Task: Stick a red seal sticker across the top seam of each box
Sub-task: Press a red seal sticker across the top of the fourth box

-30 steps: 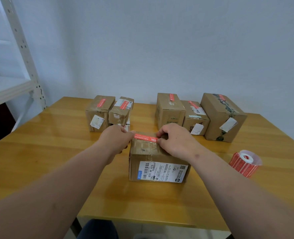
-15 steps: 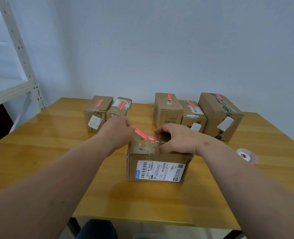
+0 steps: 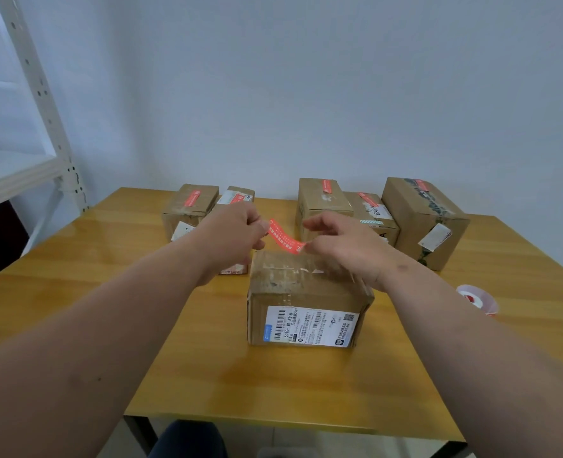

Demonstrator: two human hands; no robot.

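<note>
Two hands: my left hand (image 3: pixel 237 226) and right hand (image 3: pixel 336 239) pinch sticker (image 3: pixel 285 239) ends.
Tip: keep it taut, lower below my fingers across box (image 3: pixel 306 292) seam.

A red seal sticker (image 3: pixel 285 240) is stretched in the air above the far edge of the near box (image 3: pixel 306 299), which stands on the wooden desk (image 3: pixel 108 292) with its shipping label facing the camera. The left hand (image 3: pixel 234 229) pinches the sticker's higher left end; the right hand (image 3: pixel 339 246) pinches its lower right end. Five sealed boxes line the far side, and a sticker roll (image 3: pixel 476 299) lies at the right.
</note>
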